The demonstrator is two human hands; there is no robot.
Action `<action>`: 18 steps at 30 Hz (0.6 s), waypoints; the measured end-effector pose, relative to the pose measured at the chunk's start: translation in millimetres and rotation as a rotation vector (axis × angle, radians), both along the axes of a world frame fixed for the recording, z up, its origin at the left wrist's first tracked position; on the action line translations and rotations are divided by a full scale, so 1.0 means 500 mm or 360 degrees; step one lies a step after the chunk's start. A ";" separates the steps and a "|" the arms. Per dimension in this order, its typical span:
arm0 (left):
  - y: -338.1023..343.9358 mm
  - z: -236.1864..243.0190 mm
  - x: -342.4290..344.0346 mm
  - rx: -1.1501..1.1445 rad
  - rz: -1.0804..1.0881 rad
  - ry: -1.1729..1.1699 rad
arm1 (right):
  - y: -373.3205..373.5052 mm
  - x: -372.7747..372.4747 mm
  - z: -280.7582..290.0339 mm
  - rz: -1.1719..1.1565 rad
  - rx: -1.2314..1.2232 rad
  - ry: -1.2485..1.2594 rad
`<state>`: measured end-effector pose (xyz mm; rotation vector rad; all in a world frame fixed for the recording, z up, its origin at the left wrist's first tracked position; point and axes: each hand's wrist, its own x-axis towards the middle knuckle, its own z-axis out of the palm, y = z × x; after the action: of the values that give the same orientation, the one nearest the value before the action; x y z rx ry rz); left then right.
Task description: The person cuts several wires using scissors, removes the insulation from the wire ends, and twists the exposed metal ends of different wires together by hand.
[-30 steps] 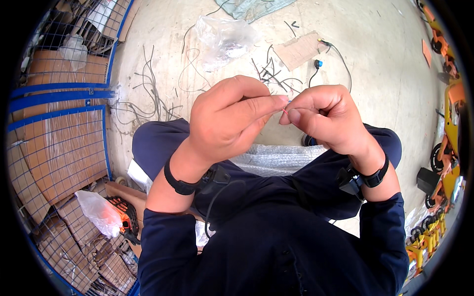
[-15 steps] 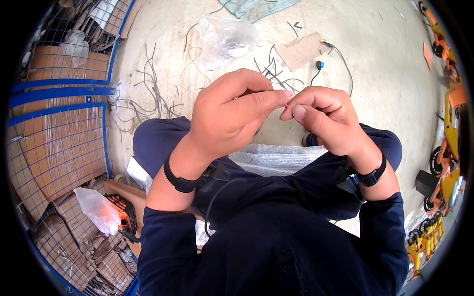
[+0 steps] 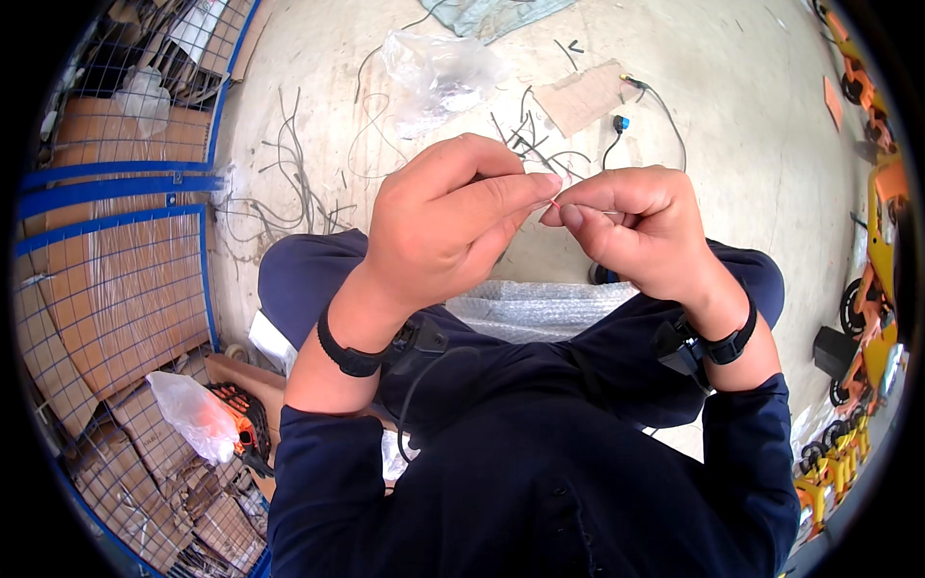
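Note:
Between my two hands, at the fingertips, runs a thin red wire [image 3: 555, 203]. My left hand [image 3: 448, 222] is closed, with thumb and forefinger pinching one part of it. Opposite, my right hand [image 3: 636, 226] pinches the wire too, its thumb pressed on the curled forefinger. Only a short red piece shows in the gap; the rest is hidden by the fingers. Both hands are held over my lap, above the strip of bubble wrap [image 3: 540, 310] between my legs.
Dark cut cables [image 3: 299, 183] lie on the floor at left, and more cable pieces [image 3: 530, 140] ahead. Beyond are a clear plastic bag [image 3: 438, 77], a cardboard piece [image 3: 581, 96] and a cable with a blue connector [image 3: 620, 124]. A blue mesh cage [image 3: 116, 178] stands left; yellow-orange wheeled frames [image 3: 872, 260] line the right.
My right hand has shifted slightly left, its fingertips closer to my left hand's. Less of the red wire shows between them. Both hands keep their pinch.

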<state>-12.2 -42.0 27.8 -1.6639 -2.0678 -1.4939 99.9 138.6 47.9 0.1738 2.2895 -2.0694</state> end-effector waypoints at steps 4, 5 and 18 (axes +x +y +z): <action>-0.007 0.004 -0.001 -0.0036 -0.0028 0.0017 | -0.005 0.000 -0.013 0.0019 -0.0178 -0.0047; -0.009 0.004 -0.002 -0.0048 -0.0040 0.0023 | -0.008 0.001 -0.016 0.0015 -0.0227 -0.0047; -0.011 -0.008 -0.008 -0.0209 -0.0025 -0.0052 | 0.024 -0.020 -0.029 0.0348 0.0321 0.0430</action>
<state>-16.2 -47.3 23.8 -1.7153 -2.2191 -1.4279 90.0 150.4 33.3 -0.3556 2.5320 -1.8517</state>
